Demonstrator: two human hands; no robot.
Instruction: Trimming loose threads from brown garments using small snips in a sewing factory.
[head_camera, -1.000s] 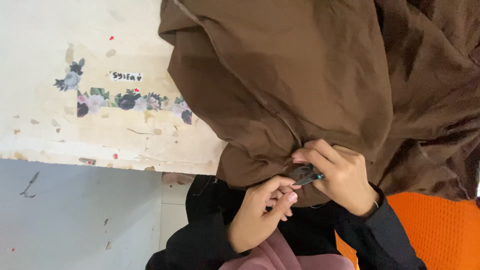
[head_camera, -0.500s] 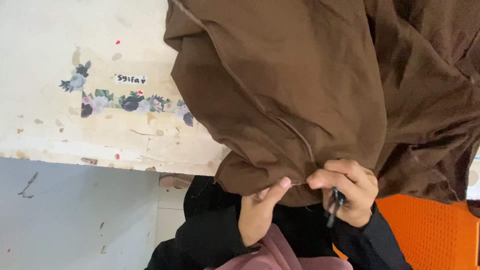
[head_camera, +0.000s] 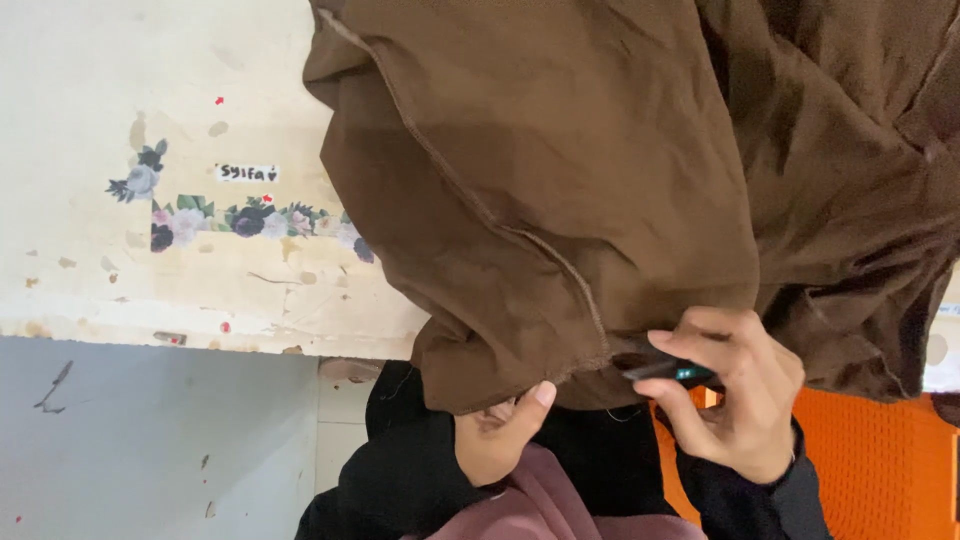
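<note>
Brown cloth (head_camera: 620, 190) hangs over the edge of a worn cream table (head_camera: 120, 100), its hem at the hands. Right hand (head_camera: 735, 395) pinches a small dark tool (head_camera: 665, 370) (its kind is too hidden to tell) between thumb and fingers just below the hem; its long axis lies nearly level, tip pointing left. Left hand (head_camera: 500, 440) grips the hem from beneath, thumb up against the cloth.

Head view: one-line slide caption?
Left hand grips brown fabric's hem; right hand holds a small dark tool beside it.

Left hand (head_camera: 500, 435) curled with thumb raised; right hand (head_camera: 735, 400) pinching, fingers bent.
</note>
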